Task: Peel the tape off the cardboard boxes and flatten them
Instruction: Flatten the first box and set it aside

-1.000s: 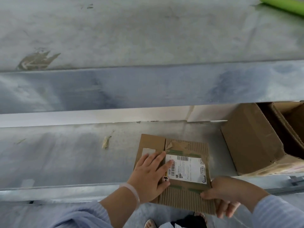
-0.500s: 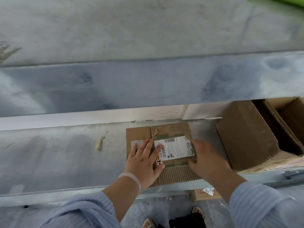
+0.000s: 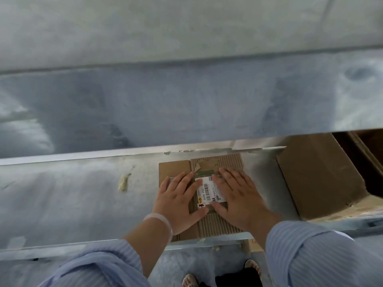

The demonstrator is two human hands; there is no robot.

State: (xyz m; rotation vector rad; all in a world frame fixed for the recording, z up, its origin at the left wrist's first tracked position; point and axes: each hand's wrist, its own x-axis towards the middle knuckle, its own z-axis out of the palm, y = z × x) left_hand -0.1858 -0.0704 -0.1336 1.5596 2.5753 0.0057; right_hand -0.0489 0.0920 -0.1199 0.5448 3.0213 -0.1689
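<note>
The cardboard box (image 3: 174, 168) lies squashed against the bench's (image 3: 83, 204) near edge. The left hand (image 3: 178, 200) and right hand (image 3: 238, 197) press on it, fingers straight, grasping nothing, on either side of the label (image 3: 208, 191). I'd lean evenly through both palms and smooth outward along the creases. The greenish strip above the label may be leftover tape; I can't tell.

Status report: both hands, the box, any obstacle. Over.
left hand, right hand: both press flat on flattened cardboard box. shipping label shows between them. At right, larger cardboard box, apart.
</note>
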